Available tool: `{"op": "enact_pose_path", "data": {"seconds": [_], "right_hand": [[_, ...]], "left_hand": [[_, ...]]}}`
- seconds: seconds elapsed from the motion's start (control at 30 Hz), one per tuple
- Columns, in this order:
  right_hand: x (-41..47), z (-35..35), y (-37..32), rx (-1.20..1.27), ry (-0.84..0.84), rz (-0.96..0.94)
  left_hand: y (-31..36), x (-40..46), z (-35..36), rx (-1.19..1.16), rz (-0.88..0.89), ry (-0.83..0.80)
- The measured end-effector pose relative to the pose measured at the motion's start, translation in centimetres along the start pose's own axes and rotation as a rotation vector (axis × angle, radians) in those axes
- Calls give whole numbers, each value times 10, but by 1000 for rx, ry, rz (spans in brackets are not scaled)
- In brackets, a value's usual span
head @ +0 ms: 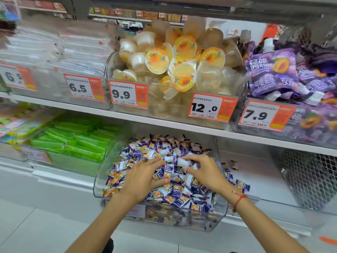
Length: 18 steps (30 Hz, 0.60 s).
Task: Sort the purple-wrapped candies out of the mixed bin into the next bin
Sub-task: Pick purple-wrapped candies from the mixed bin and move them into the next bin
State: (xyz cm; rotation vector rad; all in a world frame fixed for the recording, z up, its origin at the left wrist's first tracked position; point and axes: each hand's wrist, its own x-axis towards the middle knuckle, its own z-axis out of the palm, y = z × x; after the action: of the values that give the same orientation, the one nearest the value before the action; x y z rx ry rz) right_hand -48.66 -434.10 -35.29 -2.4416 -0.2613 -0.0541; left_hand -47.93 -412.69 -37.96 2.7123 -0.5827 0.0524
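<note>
Clear plastic mixed bin (102, 181): purple-wrapped candies (177, 197) heaped, centre | left hand (141, 177): fingers spread flat on pile, holding nothing | right hand (202, 172): pinches one whitish candy (182, 161) at fingertips | next bin (269, 181): right of the pinch, few candies; right hand nearer.
</note>
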Motion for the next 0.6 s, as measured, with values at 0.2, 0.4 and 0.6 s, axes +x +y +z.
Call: {"op": "enact_pose_path", "data": {"seconds": [0.2, 0.4, 0.6], "right_hand": [[-11, -22, -2, 244, 204, 81], [-38, -49, 6, 265, 369, 41], [-69, -76, 68, -29, 660, 24]], "left_hand": [[16, -2, -3, -30, -64, 186], [39, 2, -5, -192, -56, 216], [52, 13, 3, -152, -8, 155]]}}
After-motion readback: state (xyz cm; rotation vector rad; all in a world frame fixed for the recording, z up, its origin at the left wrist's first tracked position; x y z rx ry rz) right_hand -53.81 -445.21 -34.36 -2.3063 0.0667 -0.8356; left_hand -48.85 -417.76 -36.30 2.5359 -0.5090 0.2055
